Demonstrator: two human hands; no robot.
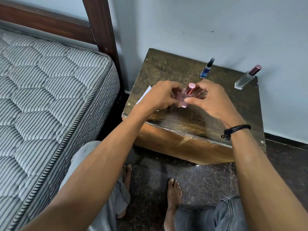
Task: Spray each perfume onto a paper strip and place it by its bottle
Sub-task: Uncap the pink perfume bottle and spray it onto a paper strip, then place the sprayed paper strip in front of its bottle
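A pink perfume bottle (184,99) with a shiny pink cap (190,88) sits between my hands above the small wooden table (166,67). My left hand (160,95) grips the bottle's body from the left. My right hand (210,99) has its thumb against the bottle and its fingers curled round the cap. White paper strips (144,94) lie on the table, mostly hidden behind my left hand. A blue bottle (206,69) with a black sprayer and a clear bottle (245,80) with a maroon cap stand at the table's far edge.
A striped mattress (50,97) on a dark wooden bed frame (100,30) flanks the table on the left. The pale wall (216,22) is right behind the table. My bare feet (173,195) and grey trousers are on the dark floor below.
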